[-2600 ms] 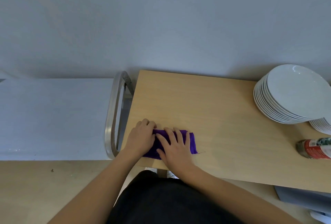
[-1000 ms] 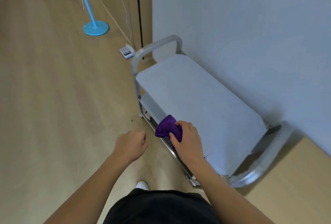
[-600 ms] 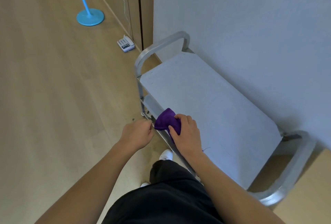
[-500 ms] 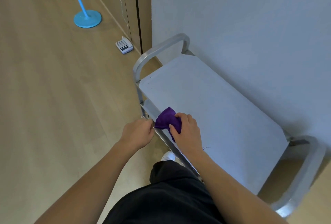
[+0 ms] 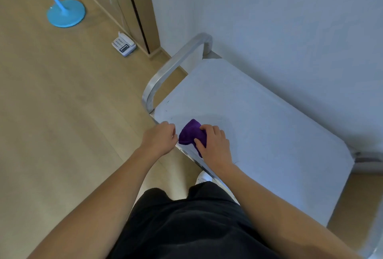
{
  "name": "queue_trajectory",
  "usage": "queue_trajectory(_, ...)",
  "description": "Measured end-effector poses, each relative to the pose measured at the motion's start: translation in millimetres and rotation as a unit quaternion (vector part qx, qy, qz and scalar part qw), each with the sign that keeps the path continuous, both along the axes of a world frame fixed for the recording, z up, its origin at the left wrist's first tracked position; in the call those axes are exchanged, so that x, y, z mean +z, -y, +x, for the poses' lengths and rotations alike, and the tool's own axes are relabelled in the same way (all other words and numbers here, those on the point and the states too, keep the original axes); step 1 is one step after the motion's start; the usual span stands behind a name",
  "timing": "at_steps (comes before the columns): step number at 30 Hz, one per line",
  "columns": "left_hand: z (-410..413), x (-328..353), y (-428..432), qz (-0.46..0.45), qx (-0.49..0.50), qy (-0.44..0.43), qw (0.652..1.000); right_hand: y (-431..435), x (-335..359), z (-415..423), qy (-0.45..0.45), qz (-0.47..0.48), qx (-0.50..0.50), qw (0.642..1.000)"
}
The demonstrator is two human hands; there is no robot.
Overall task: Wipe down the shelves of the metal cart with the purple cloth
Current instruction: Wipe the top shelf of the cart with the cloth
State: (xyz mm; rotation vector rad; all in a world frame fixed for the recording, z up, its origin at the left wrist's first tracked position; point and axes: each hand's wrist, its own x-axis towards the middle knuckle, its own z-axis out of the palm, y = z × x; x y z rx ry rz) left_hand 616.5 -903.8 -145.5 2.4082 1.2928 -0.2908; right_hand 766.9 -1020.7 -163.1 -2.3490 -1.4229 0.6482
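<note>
The metal cart stands against the wall, its flat grey top shelf facing me. My right hand grips the bunched purple cloth over the near left part of that shelf. Just left of the cloth, my left hand is at the cart's front edge with its fingers curled; whether they hold the edge is hidden. The lower shelves are out of sight under the top one.
A curved metal handle rises at the cart's far left end. A white telephone lies on the wooden floor by a door frame, and a blue stand base sits further left. My dark trousers fill the bottom.
I have turned from the wooden table to the cart and stepped closer. My right hand carried the cloth from the table onto the cart's top shelf; my left hand came up to the front edge.
</note>
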Motion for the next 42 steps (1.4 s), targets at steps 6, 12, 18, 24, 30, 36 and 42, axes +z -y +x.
queue_trajectory(6, 9.1, -20.2, -55.9, -0.013, -0.098, -0.030, 0.995, -58.4, -15.9, -16.1, 0.071, -0.007, -0.026, 0.997)
queue_trajectory(12, 5.3, -37.9, -95.0, -0.012, -0.208, -0.024, 0.978, -90.3, -32.9, -41.7, 0.110, -0.072, -0.122, 0.984)
queue_trajectory(18, -13.9, -52.7, -106.8, -0.008, -0.297, -0.031, 0.954, -102.0, -43.9, -52.1, -0.005, -0.111, -0.237, 0.965)
queue_trajectory(24, -24.2, -59.2, -106.9, -0.014, -0.333, -0.039, 0.942, -117.7, -55.0, -74.9, 0.038, -0.116, -0.252, 0.960)
queue_trajectory(30, -20.9, -52.3, -111.3, -0.069, -0.307, 0.000, 0.949, -81.2, -58.5, -116.4, 0.051, -0.078, -0.247, 0.964)
queue_trajectory(36, -17.8, -50.0, -118.0, -0.064, -0.310, -0.016, 0.948, -109.1, -64.9, -98.2, 0.011, -0.018, -0.294, 0.955)
queue_trajectory(42, -26.0, -55.5, -125.3, -0.052, -0.351, -0.058, 0.933, -157.5, -76.0, -39.2, 0.023, -0.010, -0.291, 0.957)
